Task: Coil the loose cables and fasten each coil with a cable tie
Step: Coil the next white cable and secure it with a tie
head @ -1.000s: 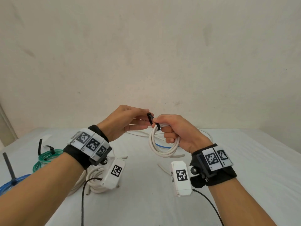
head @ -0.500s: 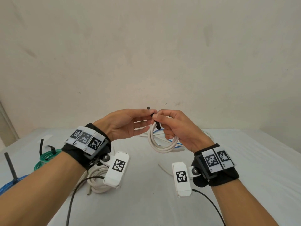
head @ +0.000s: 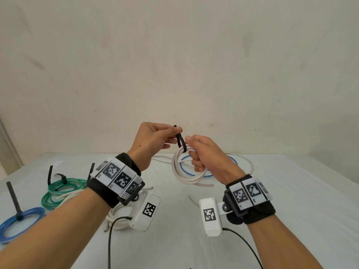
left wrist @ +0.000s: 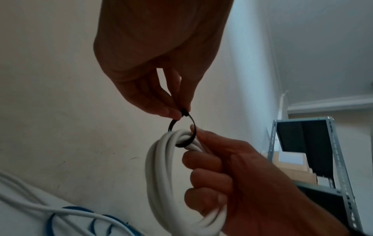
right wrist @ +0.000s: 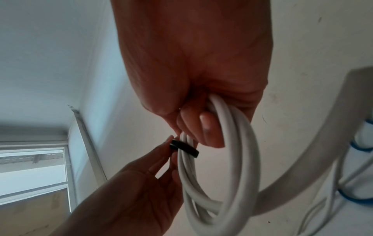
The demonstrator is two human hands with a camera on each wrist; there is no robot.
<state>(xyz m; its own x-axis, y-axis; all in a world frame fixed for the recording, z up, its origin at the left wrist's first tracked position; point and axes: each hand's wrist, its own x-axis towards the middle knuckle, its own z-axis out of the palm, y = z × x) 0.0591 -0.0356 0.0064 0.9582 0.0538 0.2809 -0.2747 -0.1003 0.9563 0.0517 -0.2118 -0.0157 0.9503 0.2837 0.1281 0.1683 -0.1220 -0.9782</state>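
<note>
A white cable coil (head: 181, 171) (left wrist: 161, 183) (right wrist: 232, 167) hangs in the air above the table, gripped near its top by my right hand (head: 196, 150) with fingers curled through it. A black cable tie (head: 181, 141) (left wrist: 182, 132) (right wrist: 184, 148) loops round the coil's strands. My left hand (head: 171, 133) pinches the tie's joined ends between thumb and fingertips just above the coil, and the loop still stands loose around the strands.
On the white table (head: 291, 191) lie a tied green coil (head: 62, 189), a tied blue coil (head: 17, 222), a white coil (head: 118, 216) under my left wrist, and loose white and blue cable (head: 240, 162) behind my hands. A wall stands close behind.
Both hands have risen a little with the coil. My left hand has shifted from beside the tie to pinching its ends above the coil; the tie now forms a loop.
</note>
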